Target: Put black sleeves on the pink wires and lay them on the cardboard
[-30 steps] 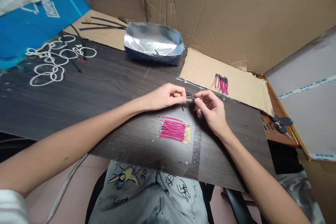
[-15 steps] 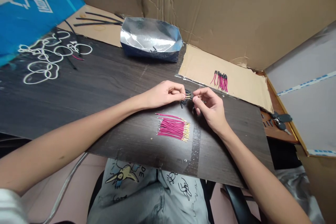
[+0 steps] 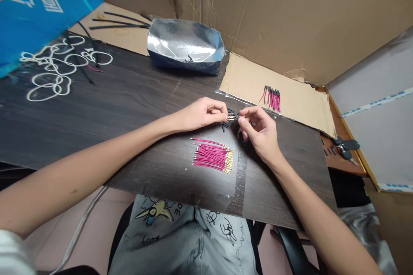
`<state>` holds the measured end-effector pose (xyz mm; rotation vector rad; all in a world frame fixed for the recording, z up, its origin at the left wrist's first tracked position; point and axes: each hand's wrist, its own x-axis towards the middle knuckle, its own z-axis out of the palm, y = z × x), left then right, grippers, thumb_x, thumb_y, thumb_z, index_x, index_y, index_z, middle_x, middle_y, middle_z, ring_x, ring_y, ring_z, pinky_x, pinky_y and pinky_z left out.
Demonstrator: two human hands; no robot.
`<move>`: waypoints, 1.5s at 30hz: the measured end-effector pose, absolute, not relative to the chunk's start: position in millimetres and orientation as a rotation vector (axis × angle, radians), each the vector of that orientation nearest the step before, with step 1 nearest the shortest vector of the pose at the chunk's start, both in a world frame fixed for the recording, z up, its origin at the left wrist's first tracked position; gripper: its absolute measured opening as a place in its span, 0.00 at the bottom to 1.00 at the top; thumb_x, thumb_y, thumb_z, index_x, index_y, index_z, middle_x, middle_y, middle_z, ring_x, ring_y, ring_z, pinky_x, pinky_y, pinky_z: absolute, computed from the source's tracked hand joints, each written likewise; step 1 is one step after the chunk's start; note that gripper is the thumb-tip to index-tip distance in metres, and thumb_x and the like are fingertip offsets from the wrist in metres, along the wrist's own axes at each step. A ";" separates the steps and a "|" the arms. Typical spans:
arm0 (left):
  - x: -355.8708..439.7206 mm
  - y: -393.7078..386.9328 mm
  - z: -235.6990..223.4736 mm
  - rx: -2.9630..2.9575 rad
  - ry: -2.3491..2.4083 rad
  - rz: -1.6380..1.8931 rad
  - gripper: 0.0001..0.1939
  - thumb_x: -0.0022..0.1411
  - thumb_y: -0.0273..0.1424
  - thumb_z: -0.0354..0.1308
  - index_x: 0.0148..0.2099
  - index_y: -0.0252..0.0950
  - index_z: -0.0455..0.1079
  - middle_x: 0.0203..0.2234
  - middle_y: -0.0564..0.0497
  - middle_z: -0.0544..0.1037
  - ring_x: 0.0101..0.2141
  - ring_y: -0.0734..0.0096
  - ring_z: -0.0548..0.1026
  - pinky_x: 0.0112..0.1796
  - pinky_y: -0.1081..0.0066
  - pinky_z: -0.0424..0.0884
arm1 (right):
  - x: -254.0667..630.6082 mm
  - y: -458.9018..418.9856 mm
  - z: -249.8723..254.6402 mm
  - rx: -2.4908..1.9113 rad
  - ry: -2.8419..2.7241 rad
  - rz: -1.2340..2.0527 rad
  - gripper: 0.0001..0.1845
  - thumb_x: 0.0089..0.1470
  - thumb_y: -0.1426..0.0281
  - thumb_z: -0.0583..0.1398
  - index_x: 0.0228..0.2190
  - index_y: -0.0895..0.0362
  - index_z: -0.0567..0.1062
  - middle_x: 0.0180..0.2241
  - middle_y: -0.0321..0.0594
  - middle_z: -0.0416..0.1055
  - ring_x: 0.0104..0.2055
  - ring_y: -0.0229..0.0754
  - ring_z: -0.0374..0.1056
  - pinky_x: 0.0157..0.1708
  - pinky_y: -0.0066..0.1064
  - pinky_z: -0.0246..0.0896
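Over our dark table point(image 3: 129, 86), our left hand point(image 3: 209, 114) and right hand point(image 3: 262, 128) sit just past the pink wires point(image 3: 211, 157), left pinching a few gold pins point(image 3: 230, 117), right seemingly a black sleeve point(image 3: 236, 117); if our left grip loosens, pins could splay among the loose tubes point(image 3: 225, 126). Blue sheet point(image 3: 72, 19) lettering's unreadable, jeans point(image 3: 180, 245) say "DE"

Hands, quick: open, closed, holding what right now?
Left hand: closed, pinching gold-coloured pins.
Right hand: curled, at a short black tube; whether it grips the tube cannot be told.
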<state>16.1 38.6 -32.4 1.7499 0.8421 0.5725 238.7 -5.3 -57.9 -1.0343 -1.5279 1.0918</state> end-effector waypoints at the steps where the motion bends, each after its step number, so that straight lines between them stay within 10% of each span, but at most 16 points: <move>1: 16.1 38.7 -32.5 1.747 0.848 0.572 0.11 0.66 0.35 0.60 0.35 0.32 0.73 0.19 0.59 0.64 0.20 0.81 0.58 0.22 0.75 0.52 | 239.0 -5.2 -58.3 -1.029 -1.527 1.092 0.09 0.61 0.63 0.66 0.41 0.51 0.74 0.32 0.33 0.69 0.23 0.33 0.62 0.22 0.29 0.60; 45: 17.9 37.3 -37.5 1.817 0.831 0.613 0.12 0.69 0.35 0.57 0.39 0.31 0.73 0.21 0.56 0.68 0.23 0.79 0.59 0.26 0.75 0.53 | 234.3 -3.9 -53.3 -1.046 -1.340 1.234 0.15 0.51 0.61 0.73 0.33 0.54 0.75 0.26 0.33 0.73 0.23 0.35 0.69 0.19 0.28 0.65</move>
